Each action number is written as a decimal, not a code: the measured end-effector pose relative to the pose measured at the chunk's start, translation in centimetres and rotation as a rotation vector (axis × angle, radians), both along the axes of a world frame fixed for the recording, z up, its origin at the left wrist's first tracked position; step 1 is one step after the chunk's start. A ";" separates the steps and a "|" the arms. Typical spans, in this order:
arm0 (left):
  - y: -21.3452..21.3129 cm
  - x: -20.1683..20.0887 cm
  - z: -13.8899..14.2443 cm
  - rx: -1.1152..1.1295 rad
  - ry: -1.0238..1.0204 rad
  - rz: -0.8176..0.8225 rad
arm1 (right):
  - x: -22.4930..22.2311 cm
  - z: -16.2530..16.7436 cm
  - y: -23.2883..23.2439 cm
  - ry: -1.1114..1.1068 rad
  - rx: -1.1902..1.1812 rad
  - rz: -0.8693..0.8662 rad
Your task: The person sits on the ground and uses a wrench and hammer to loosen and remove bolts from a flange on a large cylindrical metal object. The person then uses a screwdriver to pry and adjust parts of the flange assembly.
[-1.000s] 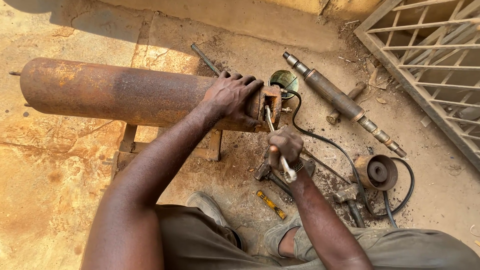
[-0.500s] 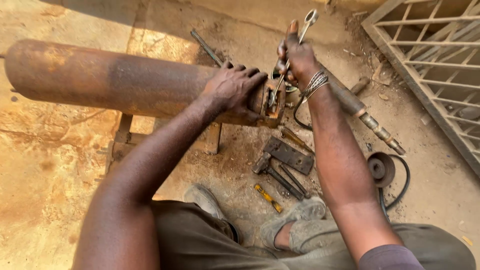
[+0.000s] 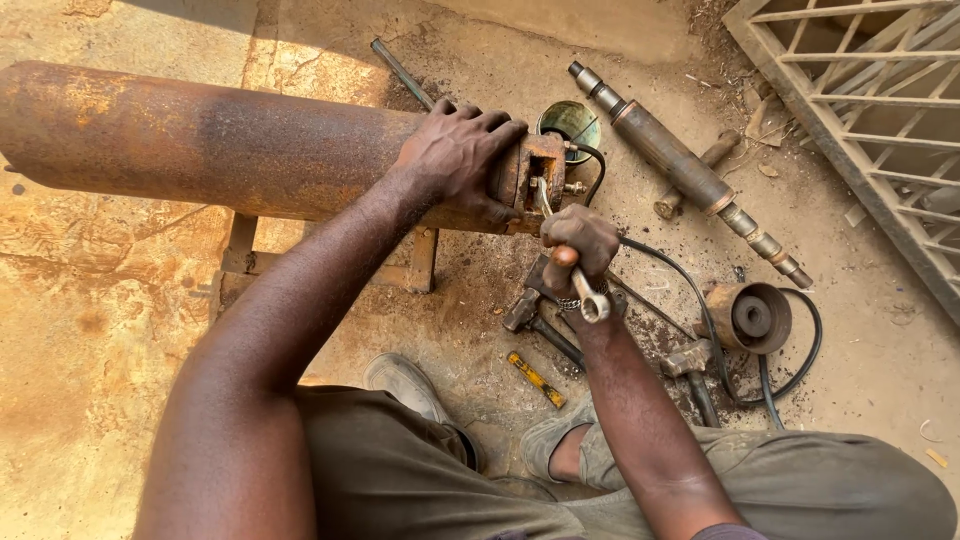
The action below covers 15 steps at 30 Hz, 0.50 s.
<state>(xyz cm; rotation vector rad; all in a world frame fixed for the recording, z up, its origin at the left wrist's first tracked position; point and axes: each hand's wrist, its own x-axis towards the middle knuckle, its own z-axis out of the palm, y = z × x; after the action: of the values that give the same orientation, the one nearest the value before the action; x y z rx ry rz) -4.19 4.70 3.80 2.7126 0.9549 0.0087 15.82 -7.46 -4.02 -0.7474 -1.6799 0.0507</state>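
Observation:
A long rusty cylinder (image 3: 200,140) lies across a low metal stand (image 3: 420,262). My left hand (image 3: 455,155) is clamped over its right end, just beside the rusty end fitting (image 3: 543,170). My right hand (image 3: 578,245) is shut on a silver spanner (image 3: 590,300), whose upper jaw sits on the end fitting while its ring end pokes out below my fist. A black hose (image 3: 660,270) runs from the fitting off to the right.
On the dirt floor lie a long rusty shaft (image 3: 680,170), a round pulley-like part (image 3: 750,315), hammers (image 3: 540,320), a yellow-handled tool (image 3: 535,378) and a green tin (image 3: 570,122). A metal grille (image 3: 870,110) leans at top right. My shoes (image 3: 410,385) are below.
My right hand has swung down from above the cylinder's end, bringing the spanner back low onto the fitting. The left hand has stayed on the cylinder.

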 end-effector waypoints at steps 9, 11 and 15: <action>-0.4 0.1 0.6 -0.052 0.053 -0.002 | 0.8 1.6 -1.5 -0.023 -0.014 -0.108; -0.2 0.2 0.0 -0.058 0.059 -0.001 | 1.0 2.6 0.3 0.001 -0.145 -0.063; 0.4 0.5 -1.4 -0.005 0.039 0.005 | 1.2 5.1 6.1 0.023 -0.446 -0.023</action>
<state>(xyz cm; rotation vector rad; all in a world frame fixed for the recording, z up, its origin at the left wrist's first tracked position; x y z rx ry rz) -3.65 5.06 2.40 2.7154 0.9708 -0.0463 17.00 -1.33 1.13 -1.0923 -1.6550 0.4272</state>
